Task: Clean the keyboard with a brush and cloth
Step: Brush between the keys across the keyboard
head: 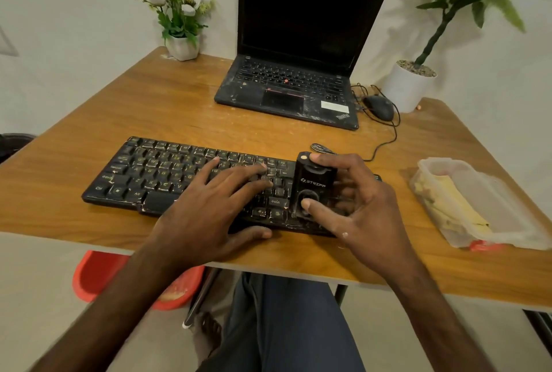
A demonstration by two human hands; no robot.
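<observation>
You have one view to work from: the wide-angle camera on your head. It looks forward and steeply down over the near edge of the table [179, 121], so your own lap [286, 327] fills the bottom of the frame and the wall [74, 13] behind the laptop [298, 43] closes the top. It sits close. The keyboard [155, 174] lies across the middle, your left hand [209, 210] and right hand [367, 207] reach in from the lower corners, and the lettering on the brush [313, 183] held in your right hand is readable. The table's sides splay wide toward you.
</observation>
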